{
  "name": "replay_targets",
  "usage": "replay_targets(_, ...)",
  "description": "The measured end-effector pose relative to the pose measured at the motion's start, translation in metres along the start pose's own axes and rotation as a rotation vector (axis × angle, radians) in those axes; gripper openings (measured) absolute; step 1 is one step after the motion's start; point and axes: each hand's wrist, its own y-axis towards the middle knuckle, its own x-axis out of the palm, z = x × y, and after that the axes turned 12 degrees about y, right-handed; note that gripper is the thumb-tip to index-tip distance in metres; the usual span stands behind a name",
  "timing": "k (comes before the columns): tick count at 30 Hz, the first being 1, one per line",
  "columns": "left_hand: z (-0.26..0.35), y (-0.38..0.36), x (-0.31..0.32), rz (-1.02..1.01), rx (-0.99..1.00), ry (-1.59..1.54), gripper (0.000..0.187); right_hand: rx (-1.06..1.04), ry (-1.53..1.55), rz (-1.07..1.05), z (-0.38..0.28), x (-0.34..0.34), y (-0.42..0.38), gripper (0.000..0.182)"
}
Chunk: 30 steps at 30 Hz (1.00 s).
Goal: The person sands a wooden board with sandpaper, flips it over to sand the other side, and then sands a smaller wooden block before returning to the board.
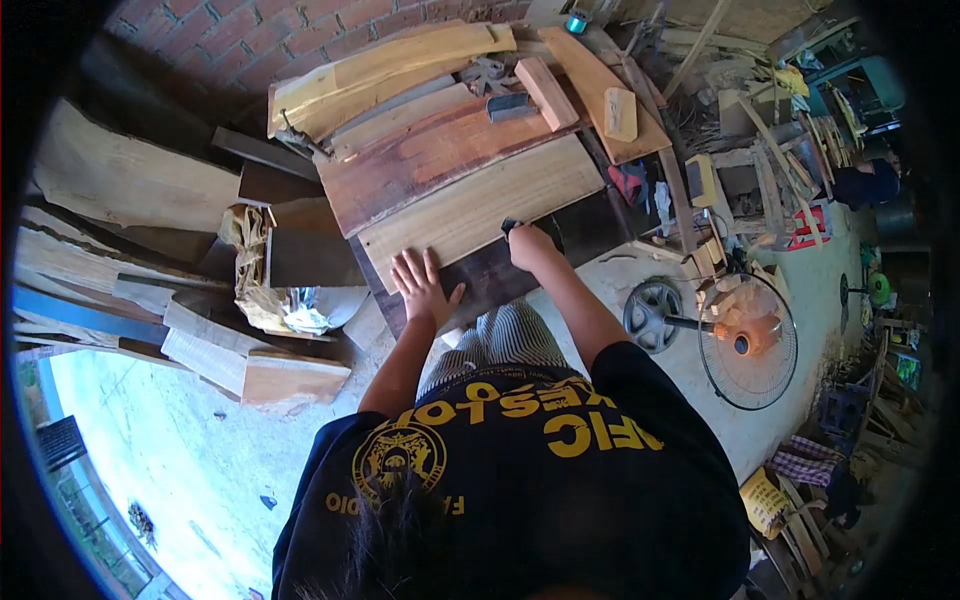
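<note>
A pale wooden board (480, 200) lies lengthwise across the workbench, on top of a dark surface (500, 262) along its near side. My left hand (422, 288) is flat with its fingers spread, the fingertips on the near left part of the board. My right hand (533, 247) is closed around a small dark tool (509, 226) at the board's near edge, right of the middle. Most of that tool is hidden in the fist, so its kind does not show. Just beyond the pale board is a reddish-brown board (430, 160).
A dark block (511, 107), a wooden beam (546, 93) and a clamp (297, 135) sit farther back on the bench. Slabs of wood (130, 180) lean at the left. A standing fan (745, 342) with an orange hub is on the right. Scrap wood lies behind it.
</note>
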Motion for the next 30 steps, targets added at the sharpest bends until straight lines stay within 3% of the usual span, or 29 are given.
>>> replay_targets(1,0.001,0.001,-0.004,-0.069,0.004,0.023,0.096,-0.018,0.015,0.051,-0.002,0.000,-0.006,0.027)
replay_targets(4,0.000,0.004,0.009,-0.021,-0.006,-0.023,0.103,-0.044,0.025,0.163,0.009,0.017,0.002,0.024)
replay_targets(6,-0.003,0.003,0.021,0.080,0.019,-0.079,0.105,-0.042,-0.031,0.177,0.018,0.033,0.010,0.050)
replay_targets(7,-0.003,0.004,0.020,0.023,0.007,-0.052,0.107,-0.059,-0.085,0.153,0.020,0.036,0.008,0.058)
replay_targets(9,0.000,0.005,0.003,-0.121,-0.011,-0.010,0.109,-0.191,-0.093,0.396,0.038,0.065,0.011,0.052)
replay_targets(11,0.001,0.011,-0.002,-0.267,-0.029,0.000,0.110,-0.233,-0.032,0.336,0.039,0.065,-0.006,0.050)
replay_targets(14,-0.001,0.010,-0.018,-0.324,-0.010,-0.018,0.114,-0.122,0.480,0.130,0.014,0.032,-0.056,0.037)
replay_targets(15,-0.001,0.009,-0.024,-0.366,0.003,-0.063,0.115,-0.456,0.833,0.189,0.014,0.037,-0.067,0.036)
replay_targets(16,-0.002,0.005,-0.021,-0.359,0.003,-0.061,0.115,-0.264,0.855,-0.053,0.005,0.019,-0.086,0.035)
replay_targets(18,-0.003,0.001,-0.015,-0.250,0.257,-0.451,0.112,-0.343,0.957,-0.104,0.020,0.056,-0.071,0.034)
replay_targets(19,0.003,-0.005,-0.036,-0.109,0.329,-0.527,0.093,-0.332,0.977,-0.156,0.023,0.061,-0.067,0.034)
replay_targets(21,0.011,-0.007,-0.055,-0.476,0.267,-0.998,0.061,-0.311,1.014,-0.188,0.017,0.031,-0.080,0.034)
replay_targets(22,0.018,-0.008,-0.051,-0.478,0.273,-0.993,0.061,-0.288,1.051,-0.223,0.016,0.019,-0.085,0.034)
replay_targets(24,0.031,-0.014,-0.035,-0.477,0.191,-1.335,0.036,-0.274,1.080,-0.178,0.027,0.022,-0.077,0.033)
replay_targets(27,0.044,-0.012,-0.060,-0.518,0.085,-1.302,0.029,-0.229,1.121,-0.116,0.050,0.032,-0.067,0.031)
replay_targets(28,0.047,-0.007,-0.026,-0.404,0.111,-1.435,0.033,-0.199,1.134,-0.101,0.059,0.035,-0.065,0.030)
replay_targets(30,0.050,0.000,-0.026,-0.309,0.045,-1.440,0.036,-0.253,1.292,-0.049,0.082,0.045,-0.061,0.029)
